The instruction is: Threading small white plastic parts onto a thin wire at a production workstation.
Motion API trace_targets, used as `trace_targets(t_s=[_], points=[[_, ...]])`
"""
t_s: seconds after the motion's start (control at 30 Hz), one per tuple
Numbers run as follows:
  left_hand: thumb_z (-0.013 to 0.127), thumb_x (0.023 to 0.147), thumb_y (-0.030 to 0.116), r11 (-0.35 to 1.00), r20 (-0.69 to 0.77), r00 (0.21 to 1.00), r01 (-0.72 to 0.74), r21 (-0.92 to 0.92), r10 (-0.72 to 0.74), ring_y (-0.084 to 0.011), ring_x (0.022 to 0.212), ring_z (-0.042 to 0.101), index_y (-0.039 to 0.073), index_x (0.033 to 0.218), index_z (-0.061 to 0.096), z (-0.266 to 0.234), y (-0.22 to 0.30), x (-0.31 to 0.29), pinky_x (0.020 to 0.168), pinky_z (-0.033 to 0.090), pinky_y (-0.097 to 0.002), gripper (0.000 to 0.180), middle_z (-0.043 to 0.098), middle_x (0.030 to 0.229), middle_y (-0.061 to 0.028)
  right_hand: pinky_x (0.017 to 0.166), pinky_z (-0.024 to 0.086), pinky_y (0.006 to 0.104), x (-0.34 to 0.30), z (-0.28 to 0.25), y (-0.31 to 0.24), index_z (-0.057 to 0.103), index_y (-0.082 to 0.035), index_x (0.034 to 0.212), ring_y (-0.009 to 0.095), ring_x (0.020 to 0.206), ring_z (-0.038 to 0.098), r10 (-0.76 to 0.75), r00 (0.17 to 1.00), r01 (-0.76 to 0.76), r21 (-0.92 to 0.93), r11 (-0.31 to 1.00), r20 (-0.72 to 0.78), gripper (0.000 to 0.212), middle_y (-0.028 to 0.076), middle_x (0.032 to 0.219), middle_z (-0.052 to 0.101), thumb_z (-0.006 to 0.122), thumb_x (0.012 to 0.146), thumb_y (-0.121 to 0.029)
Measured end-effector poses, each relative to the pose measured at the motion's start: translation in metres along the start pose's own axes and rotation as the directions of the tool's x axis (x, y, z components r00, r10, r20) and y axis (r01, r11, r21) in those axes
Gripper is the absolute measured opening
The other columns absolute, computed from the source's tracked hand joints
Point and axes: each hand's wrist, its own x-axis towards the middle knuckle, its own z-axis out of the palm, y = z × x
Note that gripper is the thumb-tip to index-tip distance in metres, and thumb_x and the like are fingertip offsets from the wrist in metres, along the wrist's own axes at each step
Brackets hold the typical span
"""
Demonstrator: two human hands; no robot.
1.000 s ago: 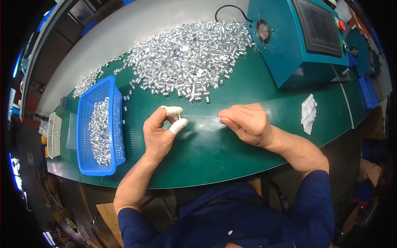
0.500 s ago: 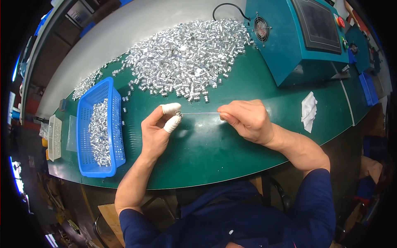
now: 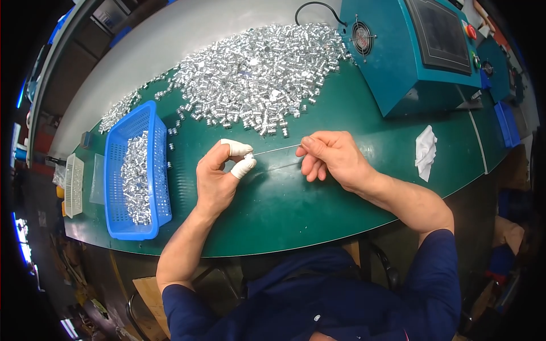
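Thumb and forefinger of my left hand [image 3: 219,173], both wrapped in white finger cots, pinch a small silvery metal part [image 3: 249,156]. My right hand [image 3: 335,158] grips a thin metal rod [image 3: 278,150] between thumb and forefinger, its other fingers loosely curled. The rod's far end meets the small part at my left fingertips; whether it goes inside cannot be made out. Beyond my hands spreads a big heap of small shiny metal parts [image 3: 256,79] on the green tabletop [image 3: 273,210].
To the left stands a blue perforated basket [image 3: 108,187] partly filled with metal parts, with a narrow white basket [image 3: 69,193] beyond it. A teal machine [image 3: 392,74] with a dark screen occupies the back right. A crumpled white cloth [image 3: 425,153] lies on the right.
My right hand has turned, its lower fingers loosening from a closed fist. The rod now slants upward toward the right instead of lying level.
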Motion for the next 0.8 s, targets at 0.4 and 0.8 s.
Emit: trace_targets(t_s=[0.4, 0.8], points=[[0.076, 0.086, 0.000, 0.895, 0.112, 0.943, 0.332, -0.299, -0.313, -0.0093, 0.083, 0.064, 0.001, 0.102, 0.069, 0.007, 0.007, -0.004, 0.076, 0.054, -0.0257, 0.017, 0.068, 0.092, -0.0023, 0.057, 0.055, 0.0295, 0.004, -0.003, 0.005, 0.070, 0.001, 0.104, 0.017, 0.067, 0.069, -0.615, 0.776, 0.583, -0.532, 0.614, 0.141, 0.014, 0.010, 0.082, 0.071, 0.069, 0.093, -0.007], [0.073, 0.090, 0.013, 0.697, 0.407, 0.806, 0.583, -0.416, -0.431, -0.0121, 0.075, 0.059, 0.005, 0.096, 0.068, -0.002, -0.006, 0.000, 0.070, 0.047, -0.0251, 0.011, 0.068, 0.088, -0.0044, 0.055, 0.054, 0.0288, 0.010, -0.021, -0.008, 0.070, 0.000, 0.108, 0.020, 0.069, 0.070, -0.783, 0.297, 0.795, -0.595, -0.113, 0.546, 0.035, 0.009, 0.088, 0.072, 0.083, 0.076, -0.007]])
